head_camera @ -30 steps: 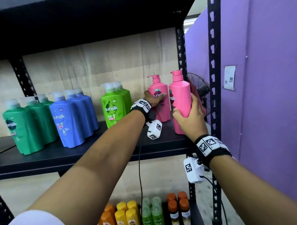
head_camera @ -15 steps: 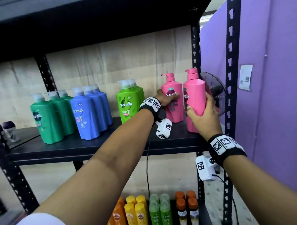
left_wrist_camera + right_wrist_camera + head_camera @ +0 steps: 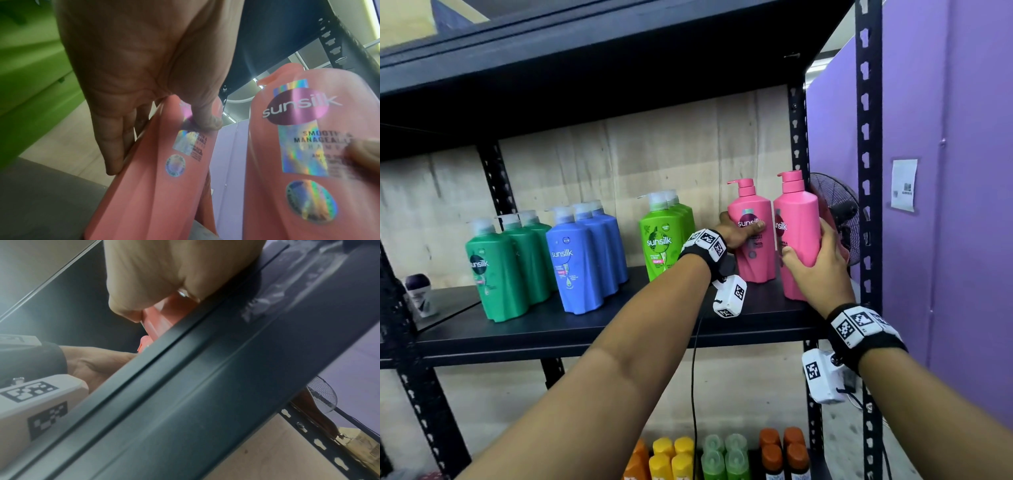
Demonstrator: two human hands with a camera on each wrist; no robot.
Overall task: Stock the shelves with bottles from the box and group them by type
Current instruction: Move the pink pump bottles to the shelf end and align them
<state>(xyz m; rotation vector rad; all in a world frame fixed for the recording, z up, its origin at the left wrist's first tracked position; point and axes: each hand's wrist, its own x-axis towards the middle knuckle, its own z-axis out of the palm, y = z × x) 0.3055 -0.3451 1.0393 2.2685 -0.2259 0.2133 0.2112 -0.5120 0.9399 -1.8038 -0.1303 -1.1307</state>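
Two pink Sunsilk pump bottles stand side by side at the right end of the black shelf [image 3: 592, 329]. My left hand [image 3: 739, 233] grips the left pink bottle [image 3: 755, 260], thumb across its label, fingers behind it; the wrist view shows this same bottle [image 3: 156, 186] with the fingers [image 3: 115, 146] along its edge. My right hand [image 3: 822, 263] wraps round the right pink bottle [image 3: 799, 219] from the front and side. That right bottle [image 3: 308, 146] fills the right of the left wrist view. In the right wrist view only a strip of pink bottle [image 3: 164, 313] shows under my hand [image 3: 164, 272].
Left of the pink pair stand light green bottles [image 3: 661, 240], blue bottles [image 3: 575, 260] and dark green bottles [image 3: 493, 274] in rows. A small roll-on [image 3: 419, 294] sits far left. The rack's upright post [image 3: 866, 171] and a fan [image 3: 835, 219] are close on the right. Small bottles [image 3: 722, 455] fill the lower shelf.
Both hands keep their hold on the pink bottles, which stay in place on the shelf. My head has turned left and up, so more of the shelf's left end shows.
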